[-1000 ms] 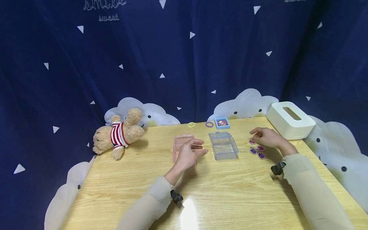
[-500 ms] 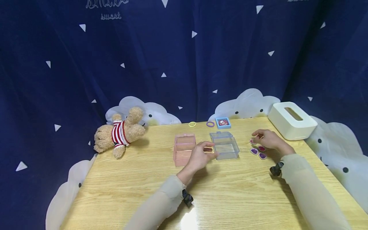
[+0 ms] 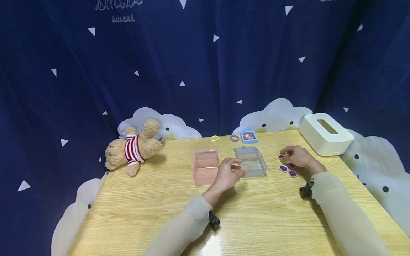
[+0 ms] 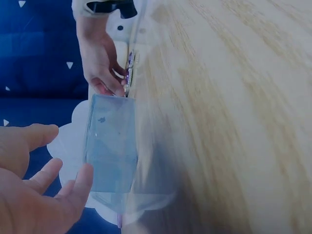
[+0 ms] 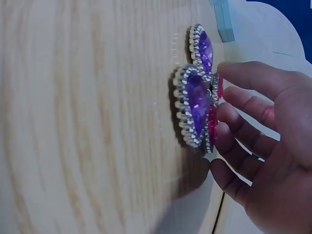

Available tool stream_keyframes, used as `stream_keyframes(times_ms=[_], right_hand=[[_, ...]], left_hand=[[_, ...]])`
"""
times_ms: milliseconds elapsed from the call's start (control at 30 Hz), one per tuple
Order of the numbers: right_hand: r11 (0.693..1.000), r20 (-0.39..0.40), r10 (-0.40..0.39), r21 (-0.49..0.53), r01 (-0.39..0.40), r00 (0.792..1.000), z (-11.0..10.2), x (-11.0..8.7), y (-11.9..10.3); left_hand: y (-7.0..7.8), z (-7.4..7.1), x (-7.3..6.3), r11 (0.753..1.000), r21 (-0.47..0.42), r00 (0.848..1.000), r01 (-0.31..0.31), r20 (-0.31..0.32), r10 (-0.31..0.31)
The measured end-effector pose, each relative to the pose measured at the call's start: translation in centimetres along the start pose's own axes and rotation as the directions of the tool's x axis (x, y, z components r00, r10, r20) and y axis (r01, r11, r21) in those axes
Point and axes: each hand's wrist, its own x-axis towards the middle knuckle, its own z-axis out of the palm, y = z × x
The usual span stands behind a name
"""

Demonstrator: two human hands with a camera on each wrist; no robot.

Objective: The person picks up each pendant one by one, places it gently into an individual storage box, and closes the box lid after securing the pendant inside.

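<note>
**One right hand point(image 3: 298, 155) bent over a small deep-pink jewel edged with pale beads point(image 3: 280, 156)**

From where I stand, its thumb and fingertips come right up to that jewel; whether they grip it I can't tell. Three more beaded jewels lie close by on the pale wood-grained table point(image 3: 256, 213): a second pink one point(image 3: 291, 165) and two purple ones point(image 5: 197, 105). The left hand point(image 3: 225, 175), fingers loose and apart, holds nothing; it is at the near left side of an open, bluish clear plastic box point(image 3: 253, 173), though I can't make out any contact. An open pink clear plastic box point(image 3: 206, 180) sits just left of that hand. Far left lies a tan plush bear in a red-and-white striped top point(image 3: 132, 148).
</note>
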Motion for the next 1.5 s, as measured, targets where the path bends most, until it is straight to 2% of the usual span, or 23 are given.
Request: stream_keyframes(times_ms=[233, 467, 800, 1100, 1333, 1500], right_hand=[[0.999, -0.015, 0.016, -0.039, -0.017, 1.0, -0.1, -0.1, -0.2], [0.999, -0.004, 0.008, -0.041, -0.008, 1.0, -0.1, 0.1, -0.6], [0.996, -0.01, 0.005, -0.094, -0.006, 1.0, 0.1, 0.0, -0.4], [0.996, -0.002, 0.006, -0.086, -0.006, 1.0, 0.3, -0.2, -0.5], [0.999, -0.001, -0.014, -0.042, 0.014, 1.0, -0.2, -0.7, -1.9], [0.996, -0.013, -0.077, -0.055, 0.076, 0.997, -0.5, -0.9, -3.3]], left_hand=[[-0.1, 0.0, 0.1, 0.995, 0.094, 1.0, 0.017, 0.0, -0.017], [-0.4, 0.1, 0.2, 0.991, 0.133, 0.999, 0.033, 0.012, -0.035], [-1.1, 0.6, 0.6, 0.994, 0.105, 0.999, 0.037, 0.017, -0.039], [-1.1, 0.8, 0.6, 0.993, 0.11, 0.999, 0.04, 0.025, -0.043], [-1.1, 0.8, 0.8, 0.991, 0.13, 0.999, 0.039, 0.016, -0.042], [-1.1, 0.8, 1.0, 0.991, 0.128, 0.999, 0.043, 0.011, -0.045]])
